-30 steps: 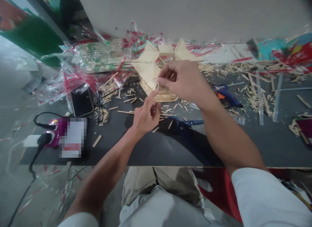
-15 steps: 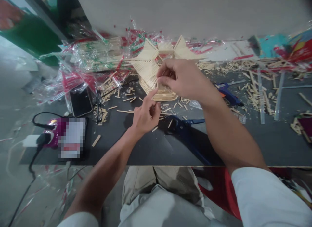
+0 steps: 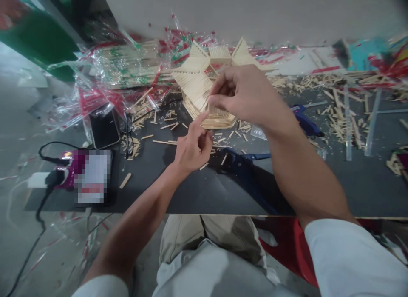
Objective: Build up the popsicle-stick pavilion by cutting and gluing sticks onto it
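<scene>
A model built of thin wooden sticks [image 3: 193, 86], with flared, pointed panels and a layered base, stands at the middle of the table. My right hand [image 3: 244, 92] is over its near side, thumb and fingertips pinched on what looks like a short thin wooden stick, mostly hidden by the fingers. My left hand [image 3: 194, 144] is lower, its index finger stretched out to the model's near left edge. The other left fingers are loosely curled with nothing seen in them. Just right of that hand lies a blue-handled cutter [image 3: 245, 169].
Cut stick pieces [image 3: 341, 114] litter the table [image 3: 146, 195]. A blue glue gun [image 3: 306, 120] and clear glue sticks [image 3: 348, 127] lie right. Left are a dark phone [image 3: 103, 129], a purple power adapter [image 3: 68, 169] with cables, and plastic-wrapped stick bundles [image 3: 127, 69].
The camera view has shifted slightly. My right hand keeps its pinch at the model's near side, and my left index finger stays at its edge.
</scene>
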Demonstrator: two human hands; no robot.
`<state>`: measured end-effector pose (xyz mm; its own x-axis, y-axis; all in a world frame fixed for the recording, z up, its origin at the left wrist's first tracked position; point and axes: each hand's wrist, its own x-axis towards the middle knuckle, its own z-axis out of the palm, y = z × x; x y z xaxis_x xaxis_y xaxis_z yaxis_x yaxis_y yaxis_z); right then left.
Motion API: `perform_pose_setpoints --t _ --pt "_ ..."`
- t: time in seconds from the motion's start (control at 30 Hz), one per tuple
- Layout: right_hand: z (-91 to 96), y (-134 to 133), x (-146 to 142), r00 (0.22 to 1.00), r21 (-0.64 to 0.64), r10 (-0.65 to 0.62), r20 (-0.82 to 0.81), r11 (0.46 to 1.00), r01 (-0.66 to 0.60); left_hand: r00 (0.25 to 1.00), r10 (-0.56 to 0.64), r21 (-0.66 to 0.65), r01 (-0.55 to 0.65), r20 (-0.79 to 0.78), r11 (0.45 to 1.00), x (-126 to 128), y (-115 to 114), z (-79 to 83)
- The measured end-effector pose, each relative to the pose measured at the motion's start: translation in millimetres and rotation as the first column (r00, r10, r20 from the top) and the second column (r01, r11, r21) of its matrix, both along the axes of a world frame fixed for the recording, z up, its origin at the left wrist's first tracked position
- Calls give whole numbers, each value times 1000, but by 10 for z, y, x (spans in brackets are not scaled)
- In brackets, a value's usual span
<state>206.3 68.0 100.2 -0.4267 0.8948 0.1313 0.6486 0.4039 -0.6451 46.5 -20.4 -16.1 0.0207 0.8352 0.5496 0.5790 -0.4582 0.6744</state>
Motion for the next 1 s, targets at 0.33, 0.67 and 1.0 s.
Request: perform_pose_setpoints --t 0.33,0.67,1.0 --pt "10 10 -4 997 -23 20 -68 999 -22 993 43 139 -28 -110 990 -13 34 -68" --pt "-18 35 46 999 3 42 -34 999 -41 998 -38 14 38 -57 999 -7 8 -42" --pt "-33 64 59 998 10 62 -31 998 -61 998 43 27 -42 -35 999 -1 20 -34"
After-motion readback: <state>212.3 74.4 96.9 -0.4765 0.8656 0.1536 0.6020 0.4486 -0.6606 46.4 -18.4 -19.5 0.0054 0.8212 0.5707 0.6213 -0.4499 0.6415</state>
